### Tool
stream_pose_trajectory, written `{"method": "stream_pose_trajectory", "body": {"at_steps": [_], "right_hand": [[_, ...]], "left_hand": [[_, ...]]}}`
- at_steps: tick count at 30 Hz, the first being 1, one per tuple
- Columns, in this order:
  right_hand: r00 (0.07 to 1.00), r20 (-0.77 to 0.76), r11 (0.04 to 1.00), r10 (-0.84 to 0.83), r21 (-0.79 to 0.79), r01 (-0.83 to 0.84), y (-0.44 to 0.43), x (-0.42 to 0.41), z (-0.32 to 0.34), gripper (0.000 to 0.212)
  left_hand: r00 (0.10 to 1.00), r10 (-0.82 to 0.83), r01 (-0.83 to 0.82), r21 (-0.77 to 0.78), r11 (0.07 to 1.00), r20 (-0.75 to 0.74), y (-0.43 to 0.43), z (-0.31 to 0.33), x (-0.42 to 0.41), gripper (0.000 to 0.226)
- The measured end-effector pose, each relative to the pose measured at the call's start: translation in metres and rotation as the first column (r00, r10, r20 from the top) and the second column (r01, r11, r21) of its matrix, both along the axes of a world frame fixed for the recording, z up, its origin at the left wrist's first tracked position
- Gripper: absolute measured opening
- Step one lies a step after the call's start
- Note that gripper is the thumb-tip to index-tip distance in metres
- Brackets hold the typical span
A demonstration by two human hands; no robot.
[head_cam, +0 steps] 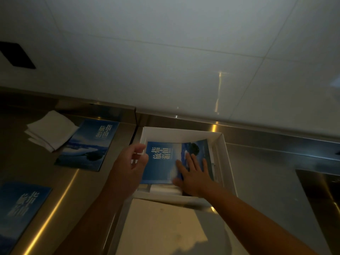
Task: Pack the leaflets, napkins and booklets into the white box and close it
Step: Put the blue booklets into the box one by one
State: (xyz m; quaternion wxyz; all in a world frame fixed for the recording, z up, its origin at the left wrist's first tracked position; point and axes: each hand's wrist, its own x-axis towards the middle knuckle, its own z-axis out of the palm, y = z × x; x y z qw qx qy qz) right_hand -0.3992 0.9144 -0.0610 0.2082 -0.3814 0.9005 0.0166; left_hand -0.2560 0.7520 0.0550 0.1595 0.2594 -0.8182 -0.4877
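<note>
The white box (228,159) stands open on the steel counter against the back wall. A blue booklet (161,162) lies on top of its contents, and white paper shows under the booklet's near edge. My right hand (193,173) rests flat on the booklet, fingers spread. Just off the booklet's left edge, over the box's left wall, my left hand (130,166) hovers with curled fingers and holds nothing. The box's lid flap (161,227) hangs open toward me. To the left lie another blue booklet (90,144), a stack of white napkins (51,129) and a third blue booklet (20,208).
The steel counter (266,181) runs left to right below a white tiled wall (184,61). A counter seam (135,126) sits just left of the box. A dark recess (320,190) opens at the right edge. A black panel (16,54) is on the wall at upper left.
</note>
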Motion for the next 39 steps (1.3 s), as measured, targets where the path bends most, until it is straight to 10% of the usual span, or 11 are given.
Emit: {"method": "stream_pose_trajectory", "body": {"at_steps": [14,30,39], "right_hand": [[0.98,-0.091,0.81,-0.176,-0.58,0.092,-0.062,0.125,0.091,0.062],[0.915,0.314,0.807,-0.253,-0.453,0.379,-0.242,0.323,0.059,0.049],[0.957,0.269,0.917,-0.108,-0.345,0.2,-0.289,0.337,0.032,0.051]], "left_hand": [[0.978,0.173,-0.168,-0.05,0.985,0.119,-0.068,-0.001,0.116,0.027],[0.972,0.125,-0.112,-0.076,0.991,0.2,-0.267,-0.016,0.259,0.034],[0.945,0.275,-0.253,-0.139,0.957,0.175,-0.3,-0.017,0.31,0.035]]}}
